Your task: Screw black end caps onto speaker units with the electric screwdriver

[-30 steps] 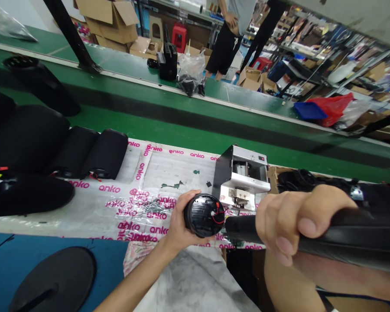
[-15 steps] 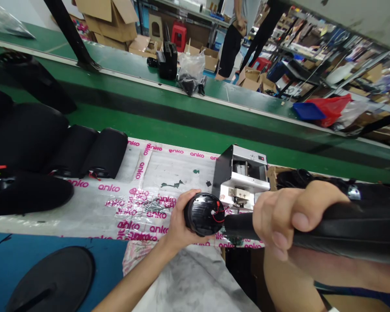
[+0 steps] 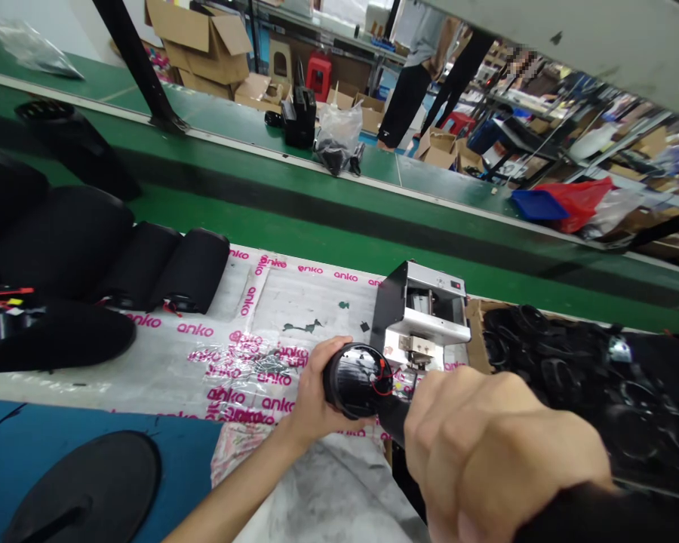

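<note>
Left hand (image 3: pixel 324 386) cupped and curled, right hand (image 3: pixel 486 452) clenched, large in view.

Item: one black cylindrical housing (image 3: pixel 355 381), plastic by its sheen, held roughly level above a plastic-covered workbench. Its round open end faces the left hand (image 3: pixel 315 394), whose fingers and thumb wrap the rim from below and behind. Inside that end, moulded ribs and a thin red wire (image 3: pixel 382 391) show; the wire's connection is too small to make out. The body narrows to a black tube (image 3: pixel 393 417), tilted toward the viewer and closed in the right hand's (image 3: pixel 486 452) fist, which hides most of it, perhaps including a join.
</note>
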A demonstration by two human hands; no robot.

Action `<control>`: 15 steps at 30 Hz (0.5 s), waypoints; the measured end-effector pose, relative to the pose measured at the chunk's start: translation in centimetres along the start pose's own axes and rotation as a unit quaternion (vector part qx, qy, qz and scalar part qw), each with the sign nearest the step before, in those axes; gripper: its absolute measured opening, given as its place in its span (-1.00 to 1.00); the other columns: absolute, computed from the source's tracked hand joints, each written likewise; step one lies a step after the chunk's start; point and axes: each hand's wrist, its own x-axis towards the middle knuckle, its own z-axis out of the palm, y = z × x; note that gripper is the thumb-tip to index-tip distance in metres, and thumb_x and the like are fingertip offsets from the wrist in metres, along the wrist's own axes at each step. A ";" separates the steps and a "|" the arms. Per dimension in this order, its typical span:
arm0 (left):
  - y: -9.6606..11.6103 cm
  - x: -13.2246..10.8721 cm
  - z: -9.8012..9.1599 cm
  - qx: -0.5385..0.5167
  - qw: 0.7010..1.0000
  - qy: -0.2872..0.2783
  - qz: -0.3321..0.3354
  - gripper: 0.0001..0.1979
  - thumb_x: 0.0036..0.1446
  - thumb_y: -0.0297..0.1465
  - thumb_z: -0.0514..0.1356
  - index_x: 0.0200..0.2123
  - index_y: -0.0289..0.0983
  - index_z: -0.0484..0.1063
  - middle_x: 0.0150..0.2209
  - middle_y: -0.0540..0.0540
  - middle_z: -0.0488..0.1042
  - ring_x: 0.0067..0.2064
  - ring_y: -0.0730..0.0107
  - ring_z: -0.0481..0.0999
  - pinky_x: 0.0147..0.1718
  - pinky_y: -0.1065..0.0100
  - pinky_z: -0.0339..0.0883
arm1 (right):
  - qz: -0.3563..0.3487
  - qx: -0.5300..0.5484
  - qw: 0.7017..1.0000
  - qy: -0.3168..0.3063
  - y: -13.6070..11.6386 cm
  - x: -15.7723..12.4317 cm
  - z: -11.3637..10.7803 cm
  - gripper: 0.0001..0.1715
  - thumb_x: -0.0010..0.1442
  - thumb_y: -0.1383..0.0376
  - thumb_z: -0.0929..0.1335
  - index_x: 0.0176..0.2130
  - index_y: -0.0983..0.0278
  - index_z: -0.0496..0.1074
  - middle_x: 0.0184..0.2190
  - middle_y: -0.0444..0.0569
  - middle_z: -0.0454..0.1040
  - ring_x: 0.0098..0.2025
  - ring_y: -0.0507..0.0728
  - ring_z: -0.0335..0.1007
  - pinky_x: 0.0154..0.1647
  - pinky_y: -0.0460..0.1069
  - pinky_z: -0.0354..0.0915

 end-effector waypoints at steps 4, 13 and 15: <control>0.2 0.1 -0.1 0.028 1.000 0.002 0.010 0.13 -0.04 0.04 0.60 0.48 -0.14 0.19 0.25 -0.36 0.51 0.26 -0.15 0.58 0.25 -0.13 0.49 | 0.022 -0.025 0.987 -0.154 1.1 0.7 -0.9 -0.50 0.54 0.06 0.31 -0.30 0.23 0.65 -0.55 0.02 0.58 -0.52 0.24 0.63 -0.44 0.05 0.59; -0.2 -0.4 -0.1 0.021 1.000 0.002 0.002 0.12 -0.03 0.04 0.60 0.48 -0.14 0.20 0.28 -0.33 0.50 0.27 -0.13 0.56 0.29 -0.13 0.46 | -0.070 -0.076 0.989 -0.101 1.1 0.7 0.8 -0.45 0.61 0.15 0.24 -0.34 0.30 0.55 -0.45 -0.02 0.62 -0.42 0.07 0.64 -0.25 -0.04 0.56; -0.3 -0.5 -0.1 0.019 1.000 0.007 -0.003 0.14 -0.06 0.05 0.61 0.47 -0.14 0.21 0.29 -0.33 0.50 0.28 -0.15 0.55 0.29 -0.14 0.46 | -0.074 -0.080 0.991 -0.076 1.0 0.8 1.2 -0.46 0.60 0.15 0.25 -0.36 0.29 0.55 -0.48 -0.04 0.60 -0.47 0.04 0.60 -0.27 -0.06 0.54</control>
